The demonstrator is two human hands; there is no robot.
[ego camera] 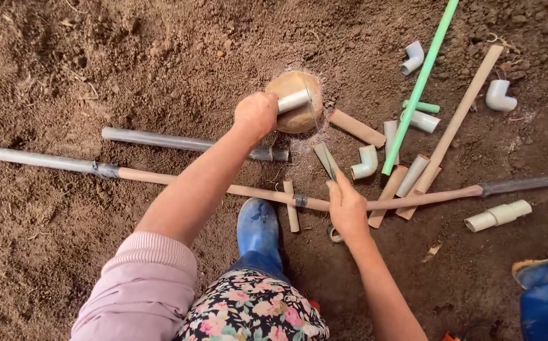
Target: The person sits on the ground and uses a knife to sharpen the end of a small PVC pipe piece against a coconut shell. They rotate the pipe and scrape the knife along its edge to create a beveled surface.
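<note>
Pipe offcut (294, 100), short and pale grey, lies across a rounded stone (299, 108) on the soil, gripped at its near end by the left hand (256, 113). It looks light, stiff and smooth. The right hand (347, 208) closes on a thin saw blade (325, 159).

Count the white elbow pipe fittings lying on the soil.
3: one elbow fitting left of the green pipe at top, one far right, one above the right hand. Others may be hidden.

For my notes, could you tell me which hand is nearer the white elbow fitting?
Right: the right hand lies just below-left of the white elbow fitting; the left hand is farther up-left.
</note>
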